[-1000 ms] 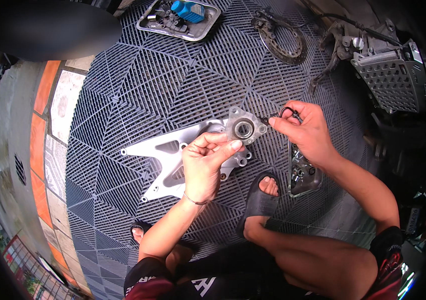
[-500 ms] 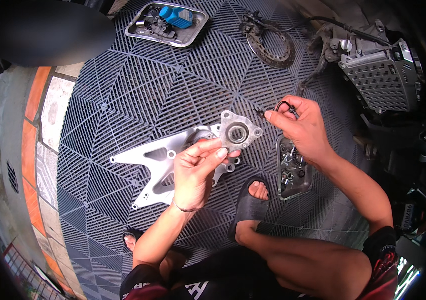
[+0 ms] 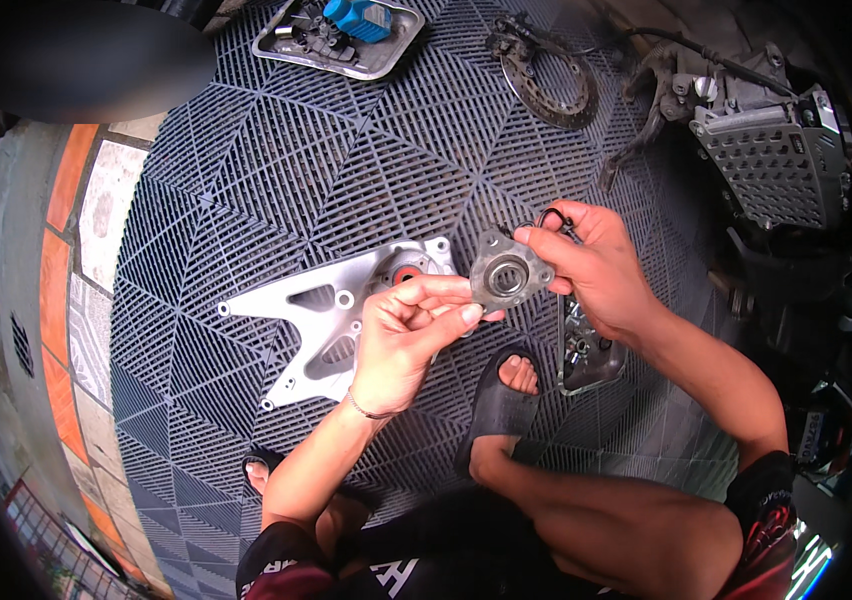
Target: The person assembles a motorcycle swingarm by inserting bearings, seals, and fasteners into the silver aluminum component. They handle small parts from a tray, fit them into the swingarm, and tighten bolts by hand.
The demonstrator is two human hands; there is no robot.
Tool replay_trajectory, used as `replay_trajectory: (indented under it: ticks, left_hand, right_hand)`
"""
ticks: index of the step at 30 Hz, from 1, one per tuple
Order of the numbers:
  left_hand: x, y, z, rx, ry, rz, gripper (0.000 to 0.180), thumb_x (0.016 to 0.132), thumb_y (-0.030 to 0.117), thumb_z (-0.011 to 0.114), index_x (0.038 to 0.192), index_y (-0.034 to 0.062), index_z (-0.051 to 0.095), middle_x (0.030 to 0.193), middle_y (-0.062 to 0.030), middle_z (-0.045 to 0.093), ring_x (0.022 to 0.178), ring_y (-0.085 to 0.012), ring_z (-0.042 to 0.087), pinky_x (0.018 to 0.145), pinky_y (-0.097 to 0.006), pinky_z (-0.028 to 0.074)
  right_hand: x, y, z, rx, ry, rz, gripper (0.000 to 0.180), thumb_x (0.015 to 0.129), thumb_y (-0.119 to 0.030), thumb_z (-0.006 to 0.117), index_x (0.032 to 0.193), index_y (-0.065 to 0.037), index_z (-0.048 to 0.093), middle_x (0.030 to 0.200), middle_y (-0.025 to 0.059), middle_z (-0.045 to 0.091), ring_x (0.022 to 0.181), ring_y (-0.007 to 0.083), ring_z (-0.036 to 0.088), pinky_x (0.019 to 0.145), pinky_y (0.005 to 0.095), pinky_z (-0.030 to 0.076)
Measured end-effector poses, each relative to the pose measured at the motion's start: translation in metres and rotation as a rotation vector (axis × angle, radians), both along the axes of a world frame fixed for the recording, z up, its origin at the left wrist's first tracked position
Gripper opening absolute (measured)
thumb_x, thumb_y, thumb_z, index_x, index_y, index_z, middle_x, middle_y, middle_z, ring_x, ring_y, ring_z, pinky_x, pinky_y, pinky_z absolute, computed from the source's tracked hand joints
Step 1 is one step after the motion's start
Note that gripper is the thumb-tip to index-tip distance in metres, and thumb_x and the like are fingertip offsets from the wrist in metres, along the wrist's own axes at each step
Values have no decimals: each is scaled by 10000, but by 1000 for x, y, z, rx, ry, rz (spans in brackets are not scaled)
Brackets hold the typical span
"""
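Note:
A triangular metal bearing flange [image 3: 491,256], with a round bearing in its middle, is pinched between the thumb and fingers of my left hand [image 3: 401,335]. My right hand [image 3: 601,268] is closed on a small black tool [image 3: 549,214] with a curved loop; its exact kind is unclear. The tool and right fingertips are at the flange's upper right edge, and whether they touch it I cannot tell. Below and behind my left hand, a silver swingarm [image 3: 361,266] lies on the floor, partly covered by the hand. A red ring [image 3: 406,273] shows in its round opening.
A metal tray [image 3: 591,386] of small parts stands beneath my right forearm. Farther off are another tray [image 3: 378,72] with a blue bottle [image 3: 360,20], and a brake disc [image 3: 556,115]. Machinery with a perforated grey cover [image 3: 771,165] stands at right. Grey slatted tiles [image 3: 276,180] cover the floor.
My left hand has brought the flange rightward, to the right hand. The black tool has shifted slightly left and is now close against the flange's edge. Both hands keep their hold.

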State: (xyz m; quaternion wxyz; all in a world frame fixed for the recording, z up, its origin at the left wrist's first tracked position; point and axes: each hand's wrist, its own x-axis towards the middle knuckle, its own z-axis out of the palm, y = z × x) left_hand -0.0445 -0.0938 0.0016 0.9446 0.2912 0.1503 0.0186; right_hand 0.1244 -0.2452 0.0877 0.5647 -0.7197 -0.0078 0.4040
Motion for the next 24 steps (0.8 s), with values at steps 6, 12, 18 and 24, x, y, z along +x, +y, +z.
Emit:
replay_trajectory:
  ticks: [6,12,18,24]
  left_hand:
    - [-2,-6,2,10,-3,-56,254,1000,-80,664,1249,-65,711,1174,-176,773,1074,-267,769,970,-356,613]
    - [-3,-6,1,81,33,-83,247,1039,-29,636,1269,-64,718,1147,-167,785,1042,-230,773,891,-308,602]
    - [-2,-4,4,90,28,-78,238,1054,22,642,1265,-49,726,1128,-150,793,1016,-207,772,881,-299,590]
    - [-2,-3,5,161,12,-72,238,1059,35,645,1268,-51,721,1119,-146,796,1018,-197,770,880,-291,586]
  right_hand:
    - [-4,1,-6,87,136,-15,172,1001,-126,740,919,-46,612,852,34,699,659,34,600,486,180,432]
    - [-6,1,-7,91,161,-20,169,1010,-129,731,918,-50,614,850,26,688,667,35,602,490,176,438]
    - [-5,-1,-5,100,164,-15,181,1010,-132,732,911,-58,599,848,22,689,668,33,603,489,174,431]
    - [-7,1,2,36,105,-4,189,994,-133,744,905,-54,597,825,16,684,667,32,605,493,184,428]
